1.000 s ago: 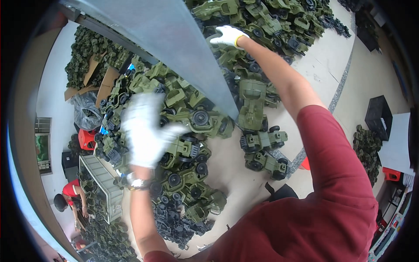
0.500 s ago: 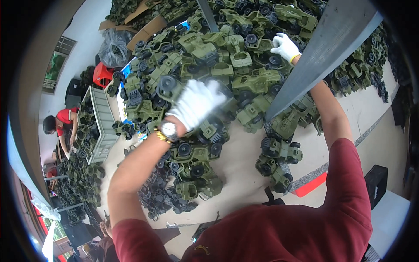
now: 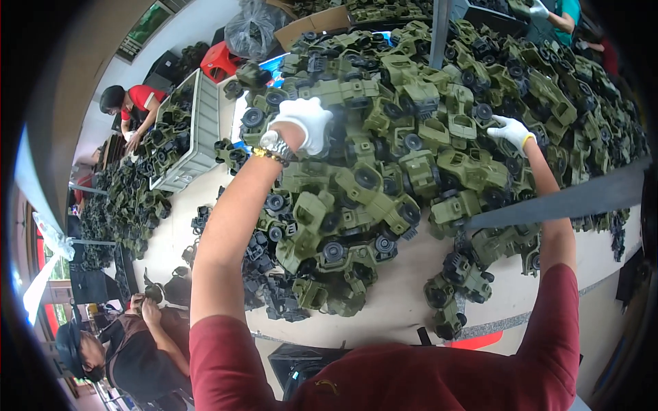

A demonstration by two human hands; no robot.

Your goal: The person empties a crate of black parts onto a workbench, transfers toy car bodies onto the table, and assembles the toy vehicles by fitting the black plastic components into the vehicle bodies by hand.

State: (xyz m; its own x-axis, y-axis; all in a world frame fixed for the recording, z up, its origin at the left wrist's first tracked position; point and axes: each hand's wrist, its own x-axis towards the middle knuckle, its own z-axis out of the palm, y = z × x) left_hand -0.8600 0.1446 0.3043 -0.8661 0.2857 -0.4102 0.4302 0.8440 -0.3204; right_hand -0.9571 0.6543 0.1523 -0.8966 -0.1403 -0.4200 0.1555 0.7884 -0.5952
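Observation:
A large heap of olive-green toy jeeps (image 3: 473, 161) with black wheels covers the table. My left hand (image 3: 307, 125), in a white glove, is over the left part of the heap. The back of the glove faces me, its fingers point down and away, and what they touch is hidden. My right hand (image 3: 513, 132), also gloved, reaches to the right side of the heap. Its fingers are apart and rest at the toy jeeps, with nothing held in them. Below my left hand, one toy jeep (image 3: 373, 195) lies tilted on others.
A grey metal bar (image 3: 562, 202) crosses in front of my right forearm; a post (image 3: 440, 34) stands at the back. Black plastic parts (image 3: 274, 294) lie at the near left. A grey crate (image 3: 199, 130) holds more toys. Other people work at left and far right.
The view has turned, so the heap shows further right and a person at lower left comes into sight. My left hand has moved to the heap's far left. My right hand stays at the heap.

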